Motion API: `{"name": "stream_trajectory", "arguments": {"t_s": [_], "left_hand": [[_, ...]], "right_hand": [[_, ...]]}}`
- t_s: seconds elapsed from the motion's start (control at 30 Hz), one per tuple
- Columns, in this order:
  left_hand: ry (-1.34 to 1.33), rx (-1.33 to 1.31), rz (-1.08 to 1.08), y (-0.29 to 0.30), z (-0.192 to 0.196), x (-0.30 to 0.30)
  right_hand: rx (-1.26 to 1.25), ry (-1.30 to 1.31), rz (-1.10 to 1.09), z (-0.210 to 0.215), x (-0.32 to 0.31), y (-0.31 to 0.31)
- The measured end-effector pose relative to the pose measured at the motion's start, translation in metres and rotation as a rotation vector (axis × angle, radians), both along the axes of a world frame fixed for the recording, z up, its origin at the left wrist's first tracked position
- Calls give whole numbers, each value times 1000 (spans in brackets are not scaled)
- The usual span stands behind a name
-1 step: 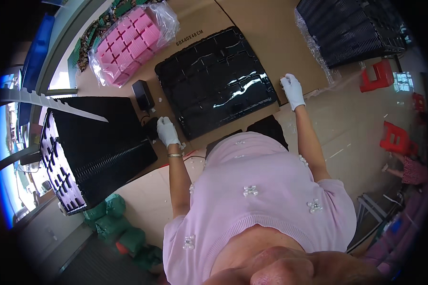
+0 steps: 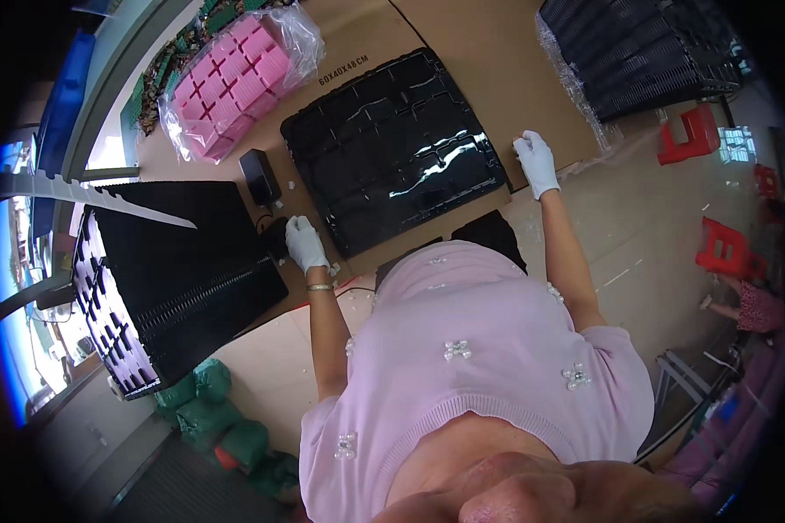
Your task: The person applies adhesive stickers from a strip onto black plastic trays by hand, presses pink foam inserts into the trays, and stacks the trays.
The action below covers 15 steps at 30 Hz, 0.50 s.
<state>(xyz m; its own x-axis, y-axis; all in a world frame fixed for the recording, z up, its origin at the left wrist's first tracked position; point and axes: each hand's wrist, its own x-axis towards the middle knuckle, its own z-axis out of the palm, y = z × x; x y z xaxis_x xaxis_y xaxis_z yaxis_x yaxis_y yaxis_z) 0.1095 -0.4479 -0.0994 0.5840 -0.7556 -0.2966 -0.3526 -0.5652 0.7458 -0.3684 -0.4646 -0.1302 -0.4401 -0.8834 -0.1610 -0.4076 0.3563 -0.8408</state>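
In front of me a glossy black plastic tray-like panel with cross-shaped grooves lies slanted on brown cardboard. My right hand, in a white glove, is just beyond its right edge. Its fingers are curled in, and whatever they hold, if anything, is too small to make out. My left hand, gloved too, rests by the panel's lower left side with bent fingers. Against those fingers is a small black object with a cord, its kind unclear. I cannot see whether the hand grips it.
A stack of black panels stands at the left, and another wrapped stack at the far right. Pink grooved blocks in clear film lie behind. A black power adapter is near my left hand. Red stools stand right.
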Motion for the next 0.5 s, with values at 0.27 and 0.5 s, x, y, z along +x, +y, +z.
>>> {"name": "stream_trajectory", "arguments": {"t_s": [0.27,0.5], "left_hand": [[209,-120,148,10,-21,21],[238,63,99,13,-25,5]], "right_hand": [[5,-315,-80,30,-35,-19],[214,-430,114,16,4,-51]]}}
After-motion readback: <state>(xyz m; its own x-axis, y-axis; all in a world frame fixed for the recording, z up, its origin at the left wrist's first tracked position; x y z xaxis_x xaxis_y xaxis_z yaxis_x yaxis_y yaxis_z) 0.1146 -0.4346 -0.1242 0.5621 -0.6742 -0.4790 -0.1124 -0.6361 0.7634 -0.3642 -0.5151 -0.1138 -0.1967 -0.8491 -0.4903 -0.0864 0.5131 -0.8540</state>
